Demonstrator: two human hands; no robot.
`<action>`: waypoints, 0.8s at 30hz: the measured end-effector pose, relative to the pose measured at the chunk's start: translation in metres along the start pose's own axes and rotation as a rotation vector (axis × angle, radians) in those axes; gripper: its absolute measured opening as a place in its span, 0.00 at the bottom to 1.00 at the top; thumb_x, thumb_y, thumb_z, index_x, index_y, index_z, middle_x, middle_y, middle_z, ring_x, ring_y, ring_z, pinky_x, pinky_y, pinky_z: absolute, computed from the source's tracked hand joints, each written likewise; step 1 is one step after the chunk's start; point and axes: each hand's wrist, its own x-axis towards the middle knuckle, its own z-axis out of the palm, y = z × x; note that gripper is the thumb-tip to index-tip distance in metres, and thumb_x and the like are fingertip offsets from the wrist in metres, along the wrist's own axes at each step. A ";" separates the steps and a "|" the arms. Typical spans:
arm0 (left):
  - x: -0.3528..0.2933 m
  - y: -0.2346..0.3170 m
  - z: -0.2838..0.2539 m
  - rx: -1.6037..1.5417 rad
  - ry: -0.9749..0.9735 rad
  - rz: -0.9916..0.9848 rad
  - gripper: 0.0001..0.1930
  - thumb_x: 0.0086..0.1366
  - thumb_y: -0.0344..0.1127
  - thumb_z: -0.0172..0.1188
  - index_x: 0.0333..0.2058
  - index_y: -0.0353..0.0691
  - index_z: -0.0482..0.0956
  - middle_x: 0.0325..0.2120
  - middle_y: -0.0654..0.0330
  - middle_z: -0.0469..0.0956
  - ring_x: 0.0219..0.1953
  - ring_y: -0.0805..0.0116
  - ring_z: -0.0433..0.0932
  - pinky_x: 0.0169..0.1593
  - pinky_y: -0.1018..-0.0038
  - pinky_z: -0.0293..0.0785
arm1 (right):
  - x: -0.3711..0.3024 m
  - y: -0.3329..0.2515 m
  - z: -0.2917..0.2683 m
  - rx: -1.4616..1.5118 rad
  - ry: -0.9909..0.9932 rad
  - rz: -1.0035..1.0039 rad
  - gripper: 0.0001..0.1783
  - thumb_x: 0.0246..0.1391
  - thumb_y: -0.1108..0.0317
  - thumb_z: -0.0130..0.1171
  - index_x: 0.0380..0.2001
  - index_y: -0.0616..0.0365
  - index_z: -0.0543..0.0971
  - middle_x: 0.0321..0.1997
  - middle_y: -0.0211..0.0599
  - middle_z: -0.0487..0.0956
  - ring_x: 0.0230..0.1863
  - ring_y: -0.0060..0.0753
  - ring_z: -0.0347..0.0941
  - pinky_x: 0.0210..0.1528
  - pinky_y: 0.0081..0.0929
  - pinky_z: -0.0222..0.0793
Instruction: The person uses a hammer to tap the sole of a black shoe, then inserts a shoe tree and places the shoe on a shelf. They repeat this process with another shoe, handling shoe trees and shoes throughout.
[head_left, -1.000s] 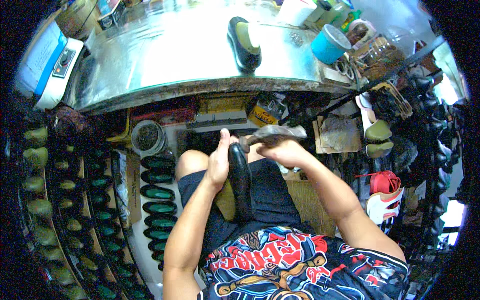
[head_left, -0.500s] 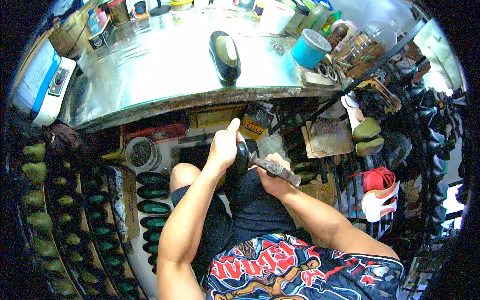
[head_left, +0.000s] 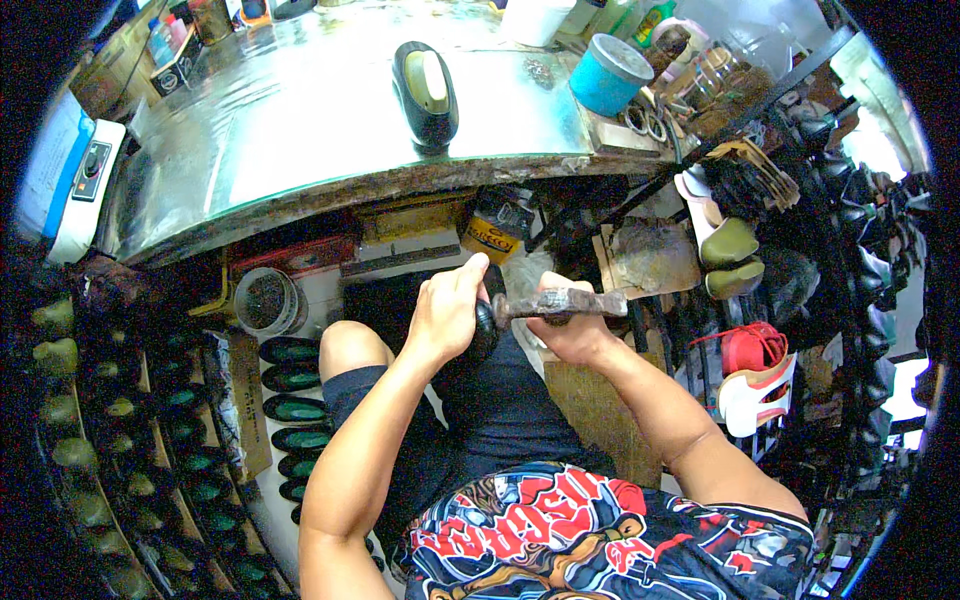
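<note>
Swinging back up from its lower position, the hammer [head_left: 560, 303] is hovering level, clenched in the right hand [head_left: 568, 335], while the left hand [head_left: 448, 315] is gripping the black shoe [head_left: 484, 325], suggesting another tap.

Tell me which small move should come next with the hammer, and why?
Probably a short tap of the hammer onto the black shoe. The right hand holds the hammer level, its head at the shoe, while the left hand steadies the shoe on the lap, thumb near the strike spot.
</note>
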 end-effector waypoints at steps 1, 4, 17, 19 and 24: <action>-0.004 0.003 0.001 0.011 -0.004 0.024 0.35 0.83 0.57 0.44 0.32 0.29 0.85 0.28 0.43 0.86 0.35 0.47 0.85 0.47 0.57 0.77 | 0.006 0.004 -0.003 -0.027 -0.051 -0.007 0.15 0.52 0.62 0.75 0.35 0.57 0.79 0.31 0.44 0.81 0.33 0.49 0.80 0.40 0.46 0.76; -0.012 0.006 0.005 0.057 0.017 -0.009 0.37 0.83 0.58 0.43 0.32 0.28 0.85 0.28 0.45 0.87 0.35 0.50 0.86 0.47 0.60 0.78 | 0.035 0.015 -0.016 -0.328 -0.488 -0.162 0.15 0.58 0.56 0.67 0.43 0.52 0.85 0.38 0.49 0.86 0.41 0.56 0.85 0.48 0.51 0.81; -0.175 0.041 0.004 -1.278 0.303 -0.752 0.32 0.78 0.68 0.53 0.54 0.39 0.74 0.42 0.54 0.83 0.45 0.58 0.84 0.48 0.61 0.83 | -0.014 -0.022 0.005 0.629 -0.568 0.529 0.13 0.54 0.60 0.73 0.24 0.53 0.81 0.18 0.26 0.76 0.20 0.21 0.71 0.24 0.27 0.65; -0.170 0.024 0.012 -1.701 0.160 -0.676 0.42 0.74 0.75 0.54 0.63 0.38 0.73 0.50 0.49 0.84 0.54 0.51 0.83 0.55 0.54 0.83 | -0.032 -0.027 0.005 0.581 -0.559 0.472 0.14 0.56 0.58 0.73 0.26 0.55 0.82 0.20 0.26 0.77 0.22 0.23 0.72 0.26 0.30 0.68; -0.117 -0.008 0.026 -1.677 0.399 -0.665 0.30 0.76 0.62 0.57 0.48 0.35 0.82 0.36 0.51 0.86 0.36 0.57 0.86 0.45 0.62 0.87 | -0.074 -0.059 0.005 0.287 -0.121 -0.020 0.13 0.56 0.65 0.76 0.30 0.56 0.79 0.22 0.33 0.77 0.23 0.31 0.72 0.28 0.36 0.68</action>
